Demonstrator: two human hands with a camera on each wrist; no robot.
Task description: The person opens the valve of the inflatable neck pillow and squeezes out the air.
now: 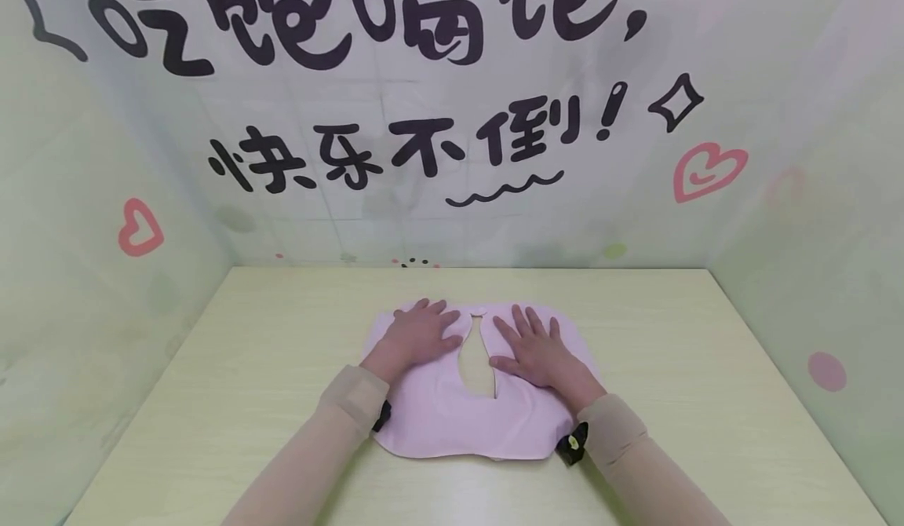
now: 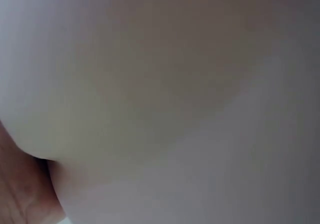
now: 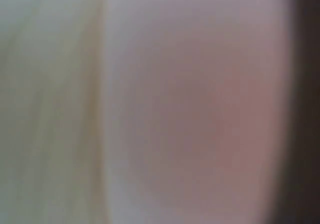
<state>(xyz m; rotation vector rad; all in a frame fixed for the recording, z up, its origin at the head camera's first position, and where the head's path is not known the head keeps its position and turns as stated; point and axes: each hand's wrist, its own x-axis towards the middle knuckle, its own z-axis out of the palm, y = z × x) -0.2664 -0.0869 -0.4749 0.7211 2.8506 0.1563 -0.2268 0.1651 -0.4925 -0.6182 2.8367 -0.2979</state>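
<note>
A pale pink bib (image 1: 466, 428) lies spread on the table, with a teardrop-shaped neck opening in its middle. Its two upper ends meet at a small fastening tab (image 1: 479, 312) on the far edge. My left hand (image 1: 418, 336) rests on the bib's upper left part, fingers spread. On the upper right part lies my right hand (image 1: 540, 353), palm down with fingers apart. The left wrist view is filled by blurred pale cloth (image 2: 240, 159), with a bit of the hand (image 2: 22, 194) at lower left. Blurred pink cloth (image 3: 195, 108) fills most of the right wrist view.
Under the bib is a light wood-grain table (image 1: 282, 322). A pale back wall (image 1: 395, 235) with large black lettering rises behind its far edge. Side walls with pink hearts and dots stand at left and right. Dark wrist cameras (image 1: 572, 443) sit near the bib's lower corners.
</note>
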